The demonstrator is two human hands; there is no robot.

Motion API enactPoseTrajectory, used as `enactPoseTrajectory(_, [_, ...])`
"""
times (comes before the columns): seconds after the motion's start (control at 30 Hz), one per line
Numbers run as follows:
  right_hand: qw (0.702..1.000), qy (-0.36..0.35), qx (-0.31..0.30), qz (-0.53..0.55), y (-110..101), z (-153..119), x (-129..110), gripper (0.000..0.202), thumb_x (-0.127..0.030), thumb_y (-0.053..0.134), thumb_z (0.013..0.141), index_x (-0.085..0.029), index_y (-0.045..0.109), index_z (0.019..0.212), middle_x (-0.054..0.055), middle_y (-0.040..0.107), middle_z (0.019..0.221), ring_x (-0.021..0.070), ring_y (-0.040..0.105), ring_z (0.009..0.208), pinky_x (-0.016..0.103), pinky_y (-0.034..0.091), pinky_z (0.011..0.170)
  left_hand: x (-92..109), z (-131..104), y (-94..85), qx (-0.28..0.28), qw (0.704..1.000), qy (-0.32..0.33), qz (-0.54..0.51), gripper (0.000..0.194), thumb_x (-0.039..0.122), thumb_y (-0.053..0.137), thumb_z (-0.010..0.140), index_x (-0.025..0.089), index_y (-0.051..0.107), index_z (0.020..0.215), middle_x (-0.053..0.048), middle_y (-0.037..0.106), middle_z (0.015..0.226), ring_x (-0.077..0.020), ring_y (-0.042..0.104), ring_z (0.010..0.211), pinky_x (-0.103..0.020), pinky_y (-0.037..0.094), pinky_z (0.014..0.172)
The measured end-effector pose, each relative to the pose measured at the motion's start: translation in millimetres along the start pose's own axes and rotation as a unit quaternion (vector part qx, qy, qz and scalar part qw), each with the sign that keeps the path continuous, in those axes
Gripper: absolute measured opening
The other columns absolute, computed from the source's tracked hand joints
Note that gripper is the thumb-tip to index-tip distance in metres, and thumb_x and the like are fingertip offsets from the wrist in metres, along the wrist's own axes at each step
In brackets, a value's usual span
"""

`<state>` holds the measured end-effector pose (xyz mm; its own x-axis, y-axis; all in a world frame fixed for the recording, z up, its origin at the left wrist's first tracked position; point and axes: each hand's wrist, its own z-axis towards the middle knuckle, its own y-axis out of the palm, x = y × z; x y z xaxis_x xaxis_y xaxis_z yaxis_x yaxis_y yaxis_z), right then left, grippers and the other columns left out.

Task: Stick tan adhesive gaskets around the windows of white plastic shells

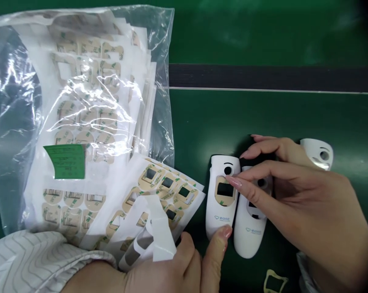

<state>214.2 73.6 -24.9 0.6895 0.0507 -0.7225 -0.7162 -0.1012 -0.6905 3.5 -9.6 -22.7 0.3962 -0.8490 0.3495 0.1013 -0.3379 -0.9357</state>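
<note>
Striped white cloth, the sleeve (34, 260), wraps the left wrist at the near edge. Beside it the left hand (174, 268) lies with its fingers curled, its thumb on the lower end of the first case (216, 211); whether this grip also grasps the curling white strip (157, 228) against it, I cannot tell. Off to the right, a yellowish cut-out frame (273, 280) lies on the green worktop (293, 110).

The first case is white, with a round hole and blue "ease" lettering, and lies face up. A tan patch (221, 197) surrounds its dark window. The right hand (312, 195) reaches in with thumb and index tips closed together at the patch's upper right edge; whether that grip pinches the patch is unclear. Just beside, the second case (249, 240) lies partly under this hand. A third case (319, 152) shows behind its knuckles.

Left of the cases, loose sheets (168, 191) of tan adhesive pieces fan out. Next to and beyond them, a clear plastic bag (164, 40) holds a thick stack (89, 93) of similar sheets, with a green label (69, 162). Farther off, a black strip (263, 77) crosses the worktop.
</note>
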Motion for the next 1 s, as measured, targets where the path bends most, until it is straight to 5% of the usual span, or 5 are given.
enactPoseTrajectory(0.23, [1.000,-0.024,-0.008,0.004,-3.5,-0.5,0.0,0.008,-0.037,0.070,0.080,-0.032,0.071,0.074,0.002,0.062,0.101,0.0271,0.056,0.118,0.036,0.052,0.070,-5.2,7.5,-8.6,0.031,0.996,-0.047,0.074,0.034,0.022,0.051,0.091,0.026,0.067,0.120,-0.004,0.067,0.125,-0.0240,0.069,0.074,-0.043,0.059,0.065])
enactPoseTrajectory(0.4, [1.000,-0.020,-0.016,0.011,-5.4,-1.4,2.6,0.002,-0.034,0.071,0.080,-0.035,0.072,0.078,-0.001,0.063,0.109,0.0254,0.053,0.124,0.035,0.053,0.072,-2.5,7.6,-12.4,0.049,0.994,-0.036,0.089,0.030,0.021,0.055,0.090,0.022,0.069,0.116,-0.006,0.068,0.122,-0.0240,0.070,0.076,-0.041,0.059,0.066])
enactPoseTrajectory(0.7, [0.999,-0.022,-0.027,0.030,-6.6,-3.2,6.1,0.008,-0.030,0.069,0.083,-0.037,0.073,0.083,-0.003,0.063,0.117,0.0260,0.048,0.130,0.045,0.047,0.099,-22.3,17.1,-32.3,0.041,0.997,0.013,0.070,0.043,0.014,0.037,0.095,0.014,0.053,0.135,-0.011,0.051,0.143,-0.0120,0.061,0.063,-0.028,0.054,0.063])
enactPoseTrajectory(1.0, [0.999,-0.042,-0.028,0.020,-5.8,0.2,6.7,0.005,-0.030,0.070,0.082,-0.035,0.071,0.083,-0.001,0.062,0.117,0.0257,0.047,0.130,0.045,0.047,0.097,-25.8,23.8,-18.3,0.030,0.994,-0.027,0.101,0.048,0.015,0.028,0.095,0.008,0.052,0.136,-0.017,0.053,0.139,-0.0178,0.067,0.063,-0.031,0.049,0.057])
